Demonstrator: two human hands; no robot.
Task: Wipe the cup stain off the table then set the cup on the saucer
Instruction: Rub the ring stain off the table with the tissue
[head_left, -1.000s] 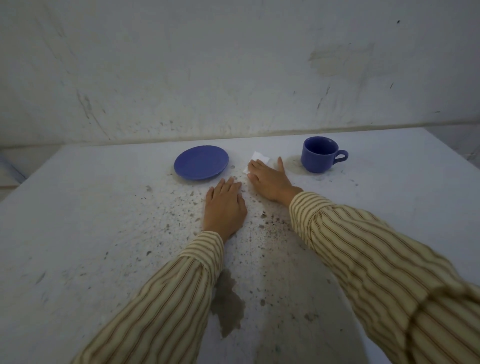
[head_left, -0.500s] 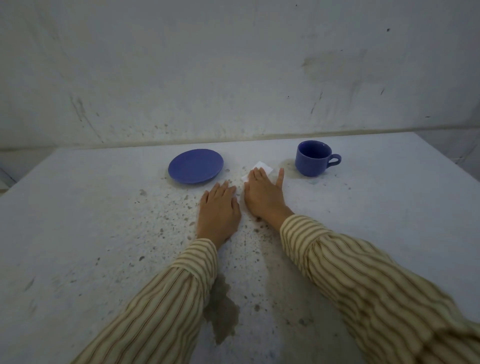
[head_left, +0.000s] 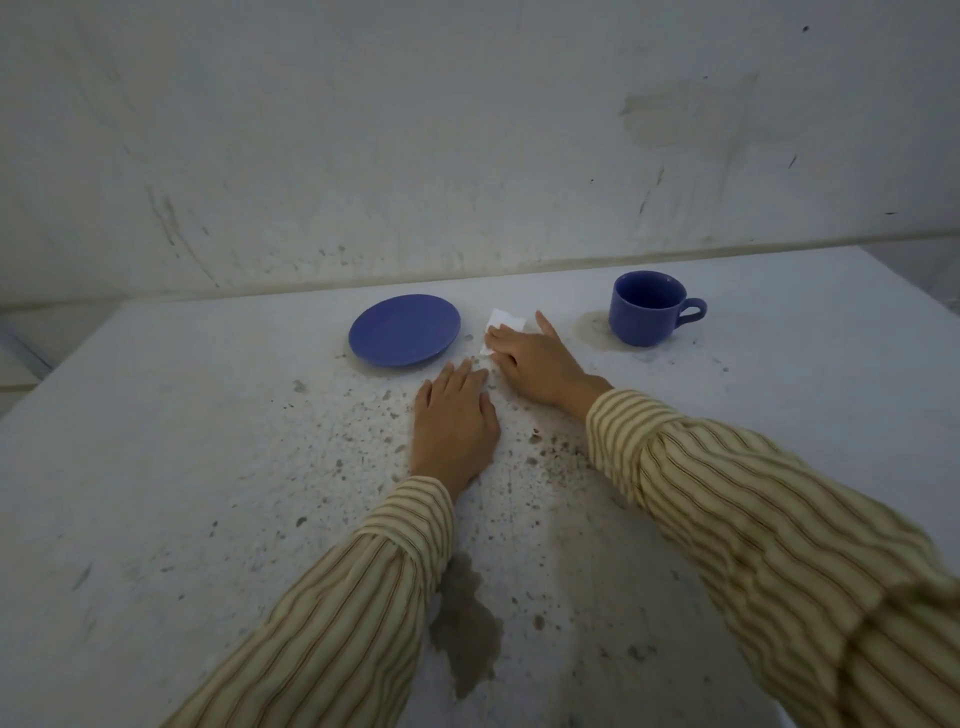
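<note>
Nearest the camera, two sleeves of cream cloth with thin brown stripes reach out over the rough, speckled grey-white table (head_left: 182, 415), which carries a dark irregular blotch (head_left: 467, 634) close to the near edge. Beyond the cuffs, the left hand (head_left: 454, 421) lies palm down with its fingers together, gripping nothing, probably to steady the body. Just past it the right hand (head_left: 535, 358) presses flat on a small folded white paper napkin (head_left: 505, 318), fingers spread over it rather than curled around it, a hold that suits rubbing. Farther back stand the round blue ceramic saucer (head_left: 404, 330) to the left and the blue ceramic cup with a side handle (head_left: 647, 309) to the right, well apart. A pale brownish ring stain (head_left: 592, 330) lies just beside the cup (seemingly the mark to wipe, untouched as yet).
</note>
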